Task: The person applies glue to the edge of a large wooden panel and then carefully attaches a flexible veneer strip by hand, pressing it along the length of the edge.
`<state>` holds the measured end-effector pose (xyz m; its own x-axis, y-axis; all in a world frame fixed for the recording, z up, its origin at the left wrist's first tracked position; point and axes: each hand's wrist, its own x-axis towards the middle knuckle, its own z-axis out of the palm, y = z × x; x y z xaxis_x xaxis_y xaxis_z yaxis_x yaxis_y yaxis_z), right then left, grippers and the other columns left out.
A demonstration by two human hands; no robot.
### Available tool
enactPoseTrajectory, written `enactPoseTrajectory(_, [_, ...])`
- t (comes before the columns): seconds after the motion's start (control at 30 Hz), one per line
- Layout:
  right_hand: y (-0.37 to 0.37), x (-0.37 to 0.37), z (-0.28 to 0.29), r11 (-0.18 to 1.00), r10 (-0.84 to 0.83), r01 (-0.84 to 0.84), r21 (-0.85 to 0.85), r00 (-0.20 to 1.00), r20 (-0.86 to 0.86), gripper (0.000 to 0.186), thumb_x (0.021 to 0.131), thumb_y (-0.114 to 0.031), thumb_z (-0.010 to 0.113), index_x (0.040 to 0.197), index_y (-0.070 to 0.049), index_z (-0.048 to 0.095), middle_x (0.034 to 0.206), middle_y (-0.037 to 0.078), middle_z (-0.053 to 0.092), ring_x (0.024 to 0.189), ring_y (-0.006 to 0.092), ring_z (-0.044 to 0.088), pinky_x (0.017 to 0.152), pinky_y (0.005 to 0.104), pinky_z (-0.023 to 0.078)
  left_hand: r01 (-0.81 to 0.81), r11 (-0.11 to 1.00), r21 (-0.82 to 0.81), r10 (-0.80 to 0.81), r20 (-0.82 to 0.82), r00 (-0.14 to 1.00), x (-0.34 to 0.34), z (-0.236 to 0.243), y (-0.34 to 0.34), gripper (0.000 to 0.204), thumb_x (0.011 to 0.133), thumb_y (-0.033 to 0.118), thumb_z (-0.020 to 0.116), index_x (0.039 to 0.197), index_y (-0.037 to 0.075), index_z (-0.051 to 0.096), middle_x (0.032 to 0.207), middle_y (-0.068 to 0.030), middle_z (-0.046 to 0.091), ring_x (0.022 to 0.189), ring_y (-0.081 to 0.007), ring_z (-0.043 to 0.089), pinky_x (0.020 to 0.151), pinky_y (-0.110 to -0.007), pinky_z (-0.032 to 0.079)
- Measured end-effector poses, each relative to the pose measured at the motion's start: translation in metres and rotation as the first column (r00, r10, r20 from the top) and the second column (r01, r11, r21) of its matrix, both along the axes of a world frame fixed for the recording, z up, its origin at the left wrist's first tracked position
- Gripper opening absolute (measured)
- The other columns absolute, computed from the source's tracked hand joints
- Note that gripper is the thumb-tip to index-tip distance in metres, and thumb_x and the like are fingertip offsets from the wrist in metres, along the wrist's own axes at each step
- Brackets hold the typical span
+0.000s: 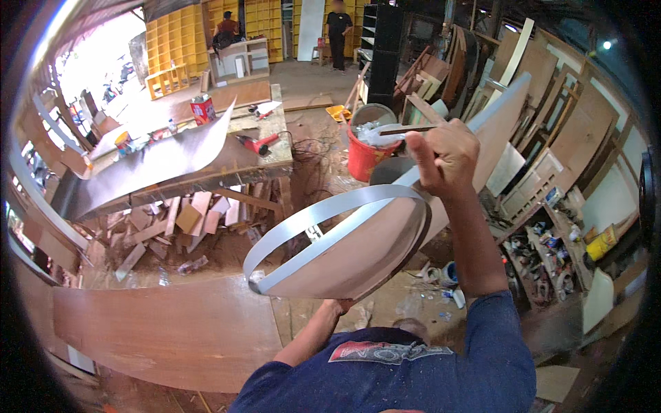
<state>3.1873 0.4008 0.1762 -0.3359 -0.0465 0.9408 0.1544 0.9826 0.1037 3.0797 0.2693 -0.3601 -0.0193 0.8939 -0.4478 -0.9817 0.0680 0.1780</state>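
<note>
In front of me is a long curved wooden panel (358, 258) with a pale grey edge, tilted up toward the far right. A pale grey band (323, 210) arches in a loop over its near end. My left hand (336, 307) grips the panel's lower edge from below, its fingers mostly hidden behind the wood. Raised above the panel's upper edge, my right hand (451, 155) is closed with the thumb sticking out. From that fist a thin dark strip (406, 129) points left; its exact kind is unclear.
A workbench (279, 148) at left carries a curved glossy sheet (165, 162), a red can (202, 110) and a red power tool (259, 144). Wood offcuts (196, 213) lie beneath. A red bucket (368, 155) stands ahead; boards lean right. Two people are far back.
</note>
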Motion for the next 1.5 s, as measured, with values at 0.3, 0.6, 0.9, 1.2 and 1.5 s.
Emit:
enactPoseTrajectory(0.3, [0.077, -0.099, -0.017, 0.92, 0.383, -0.388, -0.043, 0.919, -0.097, 0.05, 0.087, -0.027, 0.078, 0.05, -0.011, 0.049, 0.048, 0.005, 0.043, 0.044, 0.0245, 0.045, 0.053, 0.0383, 0.033, -0.333, 0.943, 0.002, 0.331, -0.103, 0.938, -0.062, 0.006, -0.005, 0.053, 0.103, 0.042, 0.054, 0.144, 0.01, 0.053, 0.149, -0.0104, 0.055, 0.132, -0.0306, 0.053, 0.114, -0.051, 0.039])
enactPoseTrajectory(0.6, [0.236, -0.193, -0.005, 0.648, 0.759, -0.761, 0.037, 0.641, -0.115, 0.045, 0.086, -0.029, 0.073, 0.053, -0.009, 0.05, 0.051, 0.007, 0.045, 0.045, 0.0268, 0.047, 0.054, 0.0381, 0.037, -0.468, 0.878, 0.1, 0.478, -0.225, 0.849, -0.095, 0.056, 0.127, 0.053, 0.104, 0.037, 0.057, 0.145, 0.004, 0.051, 0.145, -0.0135, 0.058, 0.127, -0.0303, 0.058, 0.109, -0.047, 0.046])
enactPoseTrajectory(0.9, [0.38, -0.224, 0.098, 0.64, 0.748, -0.762, 0.102, 0.587, -0.309, 0.034, 0.08, -0.036, 0.069, 0.086, -0.004, 0.058, 0.079, 0.012, 0.057, 0.082, 0.0298, 0.059, 0.083, 0.0415, 0.045, -0.363, 0.802, 0.475, 0.537, -0.306, 0.786, -0.183, 0.191, 0.356, 0.054, 0.105, 0.032, 0.06, 0.145, -0.003, 0.048, 0.14, -0.0166, 0.06, 0.122, -0.03, 0.063, 0.104, -0.044, 0.052])
enactPoseTrajectory(1.2, [0.445, -0.184, 0.099, 0.438, 0.336, -0.43, -0.789, 0.893, -0.3, 0.065, 0.083, -0.039, 0.076, 0.13, 0.002, 0.061, 0.11, 0.016, 0.063, 0.106, 0.0266, 0.065, 0.095, 0.0364, 0.051, -0.471, 0.553, 0.688, 0.832, -0.423, 0.359, -0.411, 0.278, 0.48, 0.052, 0.104, 0.021, 0.062, 0.145, -0.005, 0.043, 0.129, -0.0158, 0.063, 0.115, -0.028, 0.066, 0.097, -0.04, 0.056])
enactPoseTrajectory(1.5, [0.583, -0.2, 0.103, 0.448, 0.625, -0.328, -0.832, 0.78, 0.029, 0.055, 0.091, -0.02, 0.072, 0.135, 0.006, 0.054, 0.12, 0.012, 0.066, 0.112, 0.0203, 0.063, 0.1, 0.035, 0.05, -0.502, 0.265, 0.823, 0.943, -0.331, -0.045, -0.529, 0.346, 0.499, 0.085, 0.098, 0.016, 0.073, 0.159, 0.003, 0.015, 0.154, -0.017, 0.039, 0.137, -0.0266, 0.045, 0.114, -0.041, 0.039])
